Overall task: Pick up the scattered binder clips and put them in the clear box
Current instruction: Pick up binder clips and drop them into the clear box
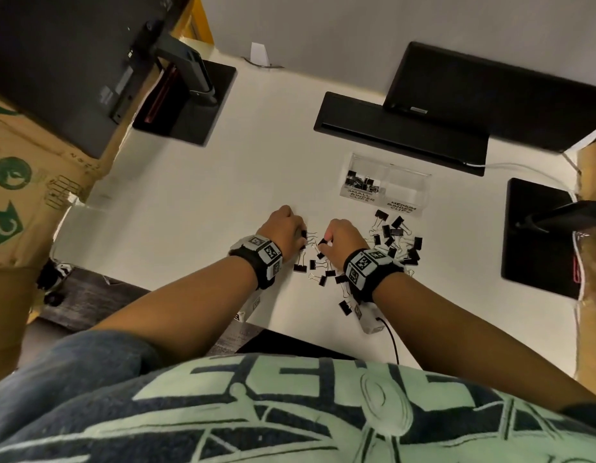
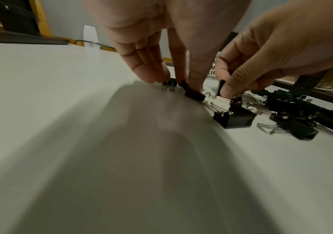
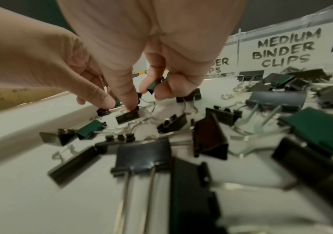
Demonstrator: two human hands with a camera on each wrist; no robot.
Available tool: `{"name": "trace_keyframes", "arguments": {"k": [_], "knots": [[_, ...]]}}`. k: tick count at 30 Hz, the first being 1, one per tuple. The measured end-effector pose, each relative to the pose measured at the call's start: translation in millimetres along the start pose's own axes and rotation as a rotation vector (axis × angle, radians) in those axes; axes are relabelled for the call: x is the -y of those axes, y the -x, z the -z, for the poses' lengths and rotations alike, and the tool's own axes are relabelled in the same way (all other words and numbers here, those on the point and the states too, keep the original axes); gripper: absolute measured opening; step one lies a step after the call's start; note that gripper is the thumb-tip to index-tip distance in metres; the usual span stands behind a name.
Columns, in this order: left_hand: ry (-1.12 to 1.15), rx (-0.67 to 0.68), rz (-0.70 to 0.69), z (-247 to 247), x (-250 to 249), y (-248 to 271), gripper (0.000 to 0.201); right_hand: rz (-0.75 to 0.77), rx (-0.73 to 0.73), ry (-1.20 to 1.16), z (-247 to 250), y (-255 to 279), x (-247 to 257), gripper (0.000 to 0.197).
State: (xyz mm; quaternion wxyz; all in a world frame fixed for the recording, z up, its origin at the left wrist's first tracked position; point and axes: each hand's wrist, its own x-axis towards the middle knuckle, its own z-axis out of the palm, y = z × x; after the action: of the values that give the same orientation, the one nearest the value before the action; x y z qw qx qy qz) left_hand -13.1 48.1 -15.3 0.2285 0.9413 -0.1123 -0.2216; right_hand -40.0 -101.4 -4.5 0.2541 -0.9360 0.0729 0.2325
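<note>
Black binder clips [image 1: 395, 240] of two sizes lie scattered on the white desk [image 1: 196, 202], most of them right of my hands. The clear box [image 1: 420, 187] stands beyond them; its "small" compartment [image 1: 361, 182] holds several clips and its "medium" side looks empty. My left hand [image 1: 303, 240] pinches a small clip [image 2: 195, 95] that rests on the desk. Close beside it, my right hand [image 1: 325, 242] holds a small clip [image 3: 153, 86] in its curled fingers. Its thumb tip touches another small clip [image 3: 127, 117] lying flat.
Black monitor bases stand at back left [image 1: 189, 105] and far right [image 1: 537, 235]. A long black cable tray [image 1: 400, 132] and a dark screen [image 1: 490, 91] sit behind the box. A cardboard box [image 1: 22, 182] flanks the left. A black cable [image 1: 393, 342] runs off the front edge.
</note>
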Motion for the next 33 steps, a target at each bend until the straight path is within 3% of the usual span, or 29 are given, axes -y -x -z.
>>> {"name": "trace_keyframes", "arguments": {"k": [3, 9, 15, 20, 33], "knots": [[0.005, -0.05, -0.017, 1.4, -1.4, -2.0, 0.023, 0.03, 0.004, -0.03, 0.7, 0.9, -2.5, 0.008], [0.115, -0.137, 0.003, 7.4, -2.1, -5.3, 0.012, 0.001, -0.106, -0.31, 13.9, 1.4, -10.2, 0.012], [0.076, -0.054, -0.008, 9.1, -0.4, -8.7, 0.008, -0.06, -0.302, -0.408, 70.2, -22.4, -12.3, 0.015], [0.014, -0.004, -0.025, 12.7, -4.8, -11.9, 0.009, -0.103, -0.42, -0.312, 100.5, -46.0, -18.4, 0.012], [-0.071, 0.039, -0.056, 8.4, -5.0, -16.2, 0.011, -0.037, -0.37, -0.16, 97.8, -45.6, -18.3, 0.025]]}}
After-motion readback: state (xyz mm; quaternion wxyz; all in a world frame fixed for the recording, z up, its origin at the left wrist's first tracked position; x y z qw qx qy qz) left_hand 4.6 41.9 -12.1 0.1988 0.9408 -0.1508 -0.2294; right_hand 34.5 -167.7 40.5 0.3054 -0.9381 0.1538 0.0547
